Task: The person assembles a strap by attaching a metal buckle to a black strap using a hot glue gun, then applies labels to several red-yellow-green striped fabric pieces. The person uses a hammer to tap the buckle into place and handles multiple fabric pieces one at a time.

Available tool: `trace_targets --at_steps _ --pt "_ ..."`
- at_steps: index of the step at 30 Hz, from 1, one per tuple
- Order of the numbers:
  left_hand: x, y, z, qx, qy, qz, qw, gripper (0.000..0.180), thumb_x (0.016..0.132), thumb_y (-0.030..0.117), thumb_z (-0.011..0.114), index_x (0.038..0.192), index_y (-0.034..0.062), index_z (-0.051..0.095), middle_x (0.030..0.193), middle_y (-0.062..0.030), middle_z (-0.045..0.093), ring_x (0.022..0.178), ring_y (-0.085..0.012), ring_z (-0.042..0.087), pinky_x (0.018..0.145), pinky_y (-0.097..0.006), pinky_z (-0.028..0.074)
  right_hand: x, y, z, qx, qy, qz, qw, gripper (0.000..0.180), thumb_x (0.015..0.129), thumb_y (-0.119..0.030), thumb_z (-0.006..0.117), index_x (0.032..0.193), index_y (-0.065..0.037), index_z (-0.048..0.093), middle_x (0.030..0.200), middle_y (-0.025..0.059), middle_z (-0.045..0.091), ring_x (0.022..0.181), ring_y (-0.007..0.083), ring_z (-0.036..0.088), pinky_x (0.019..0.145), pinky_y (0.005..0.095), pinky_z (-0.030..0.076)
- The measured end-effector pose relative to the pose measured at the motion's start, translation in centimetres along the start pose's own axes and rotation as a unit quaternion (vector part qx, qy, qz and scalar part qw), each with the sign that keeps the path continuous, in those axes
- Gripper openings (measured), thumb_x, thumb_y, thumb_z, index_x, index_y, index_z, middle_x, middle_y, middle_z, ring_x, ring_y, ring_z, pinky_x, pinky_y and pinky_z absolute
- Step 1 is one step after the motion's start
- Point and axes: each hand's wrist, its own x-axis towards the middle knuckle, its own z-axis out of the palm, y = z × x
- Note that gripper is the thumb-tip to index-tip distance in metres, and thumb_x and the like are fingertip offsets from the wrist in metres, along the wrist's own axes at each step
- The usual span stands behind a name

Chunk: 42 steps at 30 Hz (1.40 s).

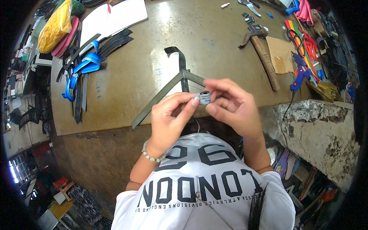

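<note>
My left hand (170,117) and my right hand (230,103) meet above the near edge of the brown worktable (153,46). Between their fingertips they pinch a small grey spool of thread (204,97), its dark hole facing up. A thin thread hangs down from it toward my white shirt. Just behind the hands lie olive webbing straps (163,94) folded into a V, with a black strap (181,57) crossing them.
A wooden-handled hammer (264,53) and a piece of cardboard (281,55) lie to the right, beside a blue glue gun (301,73). Blue and black straps (86,65) are piled at the left, white sheets (113,17) behind them. Cluttered shelves surround the table.
</note>
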Motion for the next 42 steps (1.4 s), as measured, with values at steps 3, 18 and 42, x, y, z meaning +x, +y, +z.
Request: trace_targets --at_steps 3,18,42 --pt "-0.2 0.5 0.0 0.068 -0.011 0.111 0.991 0.012 0.088 0.007 0.074 0.096 -0.0016 0.073 0.084 -0.0077 0.071 0.070 -0.0101 0.061 0.061 -0.023 0.048 0.2 0.4 0.0 0.026 -0.050 0.025 0.998 0.022 0.091 -0.001 0.069 0.111 0.006 0.068 0.109 0.0099 0.059 0.093 0.0120 0.063 0.077 0.0218 0.056" --pt "-0.7 0.4 -0.9 0.038 0.011 0.042 0.998 0.009 0.083 0.004 0.077 0.091 0.0004 0.074 0.080 -0.0018 0.068 0.058 -0.0008 0.046 0.049 -0.017 0.035 -0.4 1.3 0.9 0.038 -0.035 0.031 0.998 0.019 0.091 0.004 0.066 0.109 0.009 0.065 0.106 0.0128 0.062 0.086 0.0157 0.067 0.074 0.0246 0.058" --pt "6.7 -3.2 -2.3 0.211 -0.003 -0.018 0.977 0.021 0.090 0.016 0.071 0.094 -0.0024 0.061 0.067 -0.0119 0.062 0.058 -0.0192 0.059 0.058 -0.031 0.048 7.5 5.0 0.9 -0.363 0.021 0.035 0.931 0.025 0.084 -0.018 0.076 0.076 0.002 0.065 0.060 0.0097 0.060 0.056 0.0136 0.054 0.052 0.0297 0.044"
